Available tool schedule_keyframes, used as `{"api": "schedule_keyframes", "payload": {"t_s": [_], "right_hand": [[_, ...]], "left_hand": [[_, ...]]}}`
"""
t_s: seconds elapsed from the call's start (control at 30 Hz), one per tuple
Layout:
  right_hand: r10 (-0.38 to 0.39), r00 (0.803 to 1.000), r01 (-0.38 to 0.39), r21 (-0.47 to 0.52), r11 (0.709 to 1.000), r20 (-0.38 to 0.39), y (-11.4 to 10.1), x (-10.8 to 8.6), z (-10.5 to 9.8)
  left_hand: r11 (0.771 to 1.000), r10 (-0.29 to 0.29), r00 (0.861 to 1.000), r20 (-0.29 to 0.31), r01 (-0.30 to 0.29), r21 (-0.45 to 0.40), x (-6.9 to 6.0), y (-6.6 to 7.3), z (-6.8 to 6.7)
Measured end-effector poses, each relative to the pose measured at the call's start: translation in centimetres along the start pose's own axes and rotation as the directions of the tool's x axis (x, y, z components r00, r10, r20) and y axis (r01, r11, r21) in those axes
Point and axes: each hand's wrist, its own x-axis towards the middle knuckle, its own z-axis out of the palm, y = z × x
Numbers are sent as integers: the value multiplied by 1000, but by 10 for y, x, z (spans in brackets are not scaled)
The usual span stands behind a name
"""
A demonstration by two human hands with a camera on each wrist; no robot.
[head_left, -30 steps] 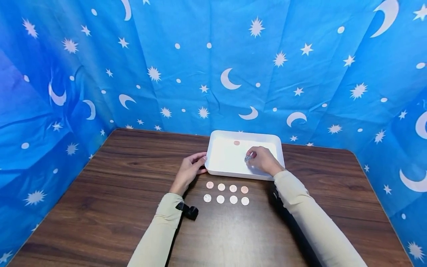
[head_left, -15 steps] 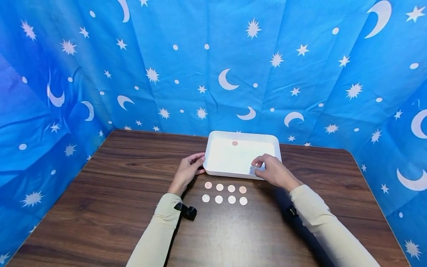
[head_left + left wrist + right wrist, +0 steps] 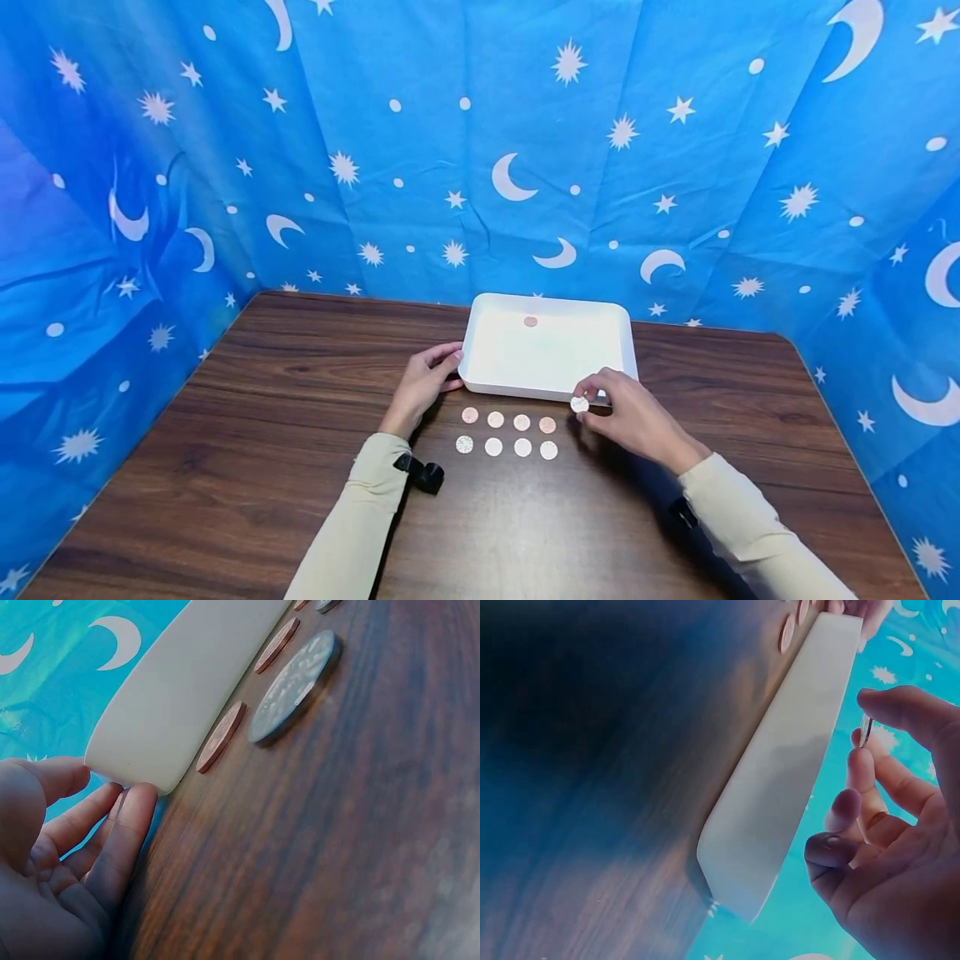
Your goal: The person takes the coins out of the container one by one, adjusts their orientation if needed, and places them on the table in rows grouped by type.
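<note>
My right hand [image 3: 641, 419] pinches a silver coin [image 3: 579, 404] between thumb and fingertips, just over the front edge of the white tray [image 3: 510, 354]. Edge-on, that coin [image 3: 865, 730] shows in the right wrist view. Inside the tray, near its back wall, lies one copper coin [image 3: 530, 322]. At the tray's left end, my left hand [image 3: 418, 390] holds the rim, thumb at the top and fingers low against the wall. In front of the tray are two rows of coins: copper ones [image 3: 521, 422] behind, silver ones [image 3: 522, 448] nearer me.
The brown wooden table [image 3: 300, 467] carries everything. A blue cloth [image 3: 420, 217] with moons and stars hangs behind the tray and along both sides. A black wrist strap [image 3: 427, 477] sits on my left sleeve.
My right hand has carried the silver coin from the tray's middle, toward me and to the right, over the front wall. The left hand stays at the tray's end.
</note>
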Motion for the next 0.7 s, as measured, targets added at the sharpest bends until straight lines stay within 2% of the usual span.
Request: {"api": "schedule_keyframes", "payload": {"t_s": [0.27,0.47,0.7], "right_hand": [[-30,999,30,5,1000,12,-6,-19,3],[-47,998,46,31,998,36,-2,-29,16],[-59,994,52,69,996,97,3,-34,28]], "left_hand": [[1000,1,1000,4,-1,-2,-2,1,1],[1000,1,1000,2,-1,1,-2,1,1],[1000,-6,1000,4,6,5,-2,1,0]]}}
